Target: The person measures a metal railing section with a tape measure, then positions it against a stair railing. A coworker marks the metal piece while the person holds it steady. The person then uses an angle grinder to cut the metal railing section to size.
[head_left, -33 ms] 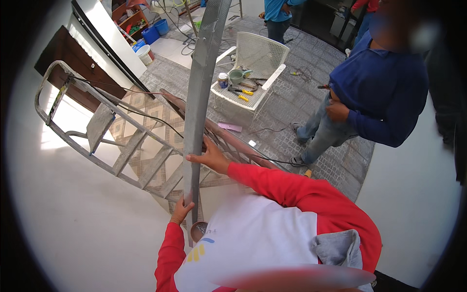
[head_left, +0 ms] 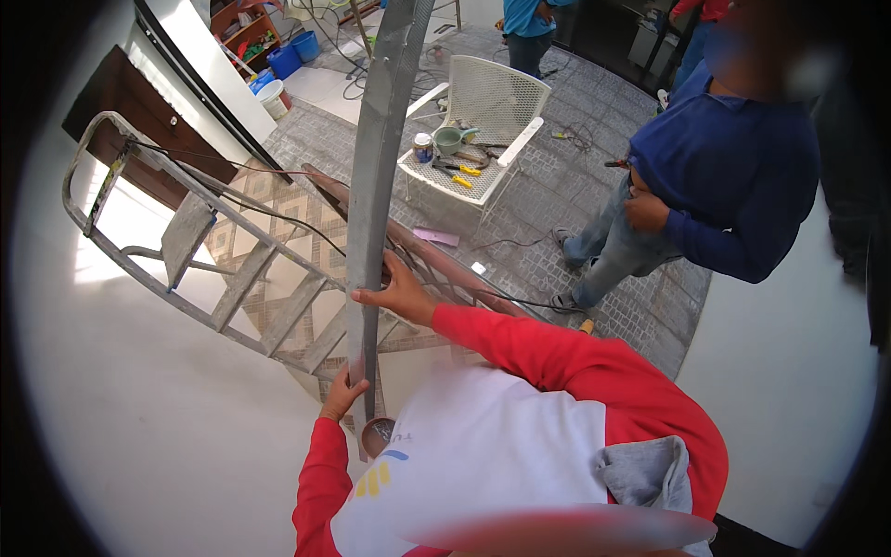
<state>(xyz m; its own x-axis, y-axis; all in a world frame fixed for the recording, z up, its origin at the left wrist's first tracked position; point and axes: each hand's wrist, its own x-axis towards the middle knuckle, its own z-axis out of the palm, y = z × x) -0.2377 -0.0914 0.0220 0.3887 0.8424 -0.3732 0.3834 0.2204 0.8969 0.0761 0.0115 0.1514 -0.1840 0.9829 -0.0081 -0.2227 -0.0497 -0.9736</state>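
A long grey metal beam (head_left: 368, 204) runs from the top of the picture down to my body, tilted slightly. My right hand (head_left: 401, 290) is around the beam about halfway down, thumb across its near face and fingers behind its right edge. Lower down, my left hand (head_left: 343, 394) grips the beam close to its bottom end. A round brown end of a pipe or rail (head_left: 377, 436) shows beside the beam's lower end, partly behind my shirt.
A metal stepladder (head_left: 243, 288) leans at the left. Beyond the reddish rail (head_left: 436, 251), a white mesh chair (head_left: 492, 97) carries a green cup (head_left: 448, 141), a small jar (head_left: 422, 147) and yellow-handled tools (head_left: 461, 180). A person in a blue top (head_left: 715, 176) stands at the right. Cables cross the tiled floor.
The whole view has shifted very slightly. Both my hands keep the same hold on the beam.
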